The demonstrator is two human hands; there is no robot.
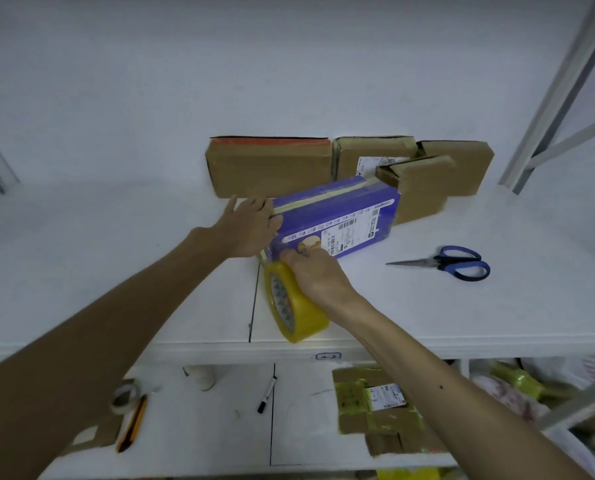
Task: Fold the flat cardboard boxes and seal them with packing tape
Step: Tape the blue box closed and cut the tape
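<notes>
A blue printed cardboard box (337,216) lies on the white shelf (116,258), with a strip of yellowish tape along its top seam. My left hand (251,226) presses flat against the box's left end, over the tape. My right hand (315,275) grips a yellow roll of packing tape (290,303) just below the box's near-left corner. A short stretch of tape runs from the roll up to that corner.
Several sealed brown cardboard boxes (271,168) stand against the back wall. Blue-handled scissors (455,263) lie to the right. On the lower shelf are a black marker (267,394), a small tape roll (125,398), a utility knife (133,424) and taped parcels (379,407).
</notes>
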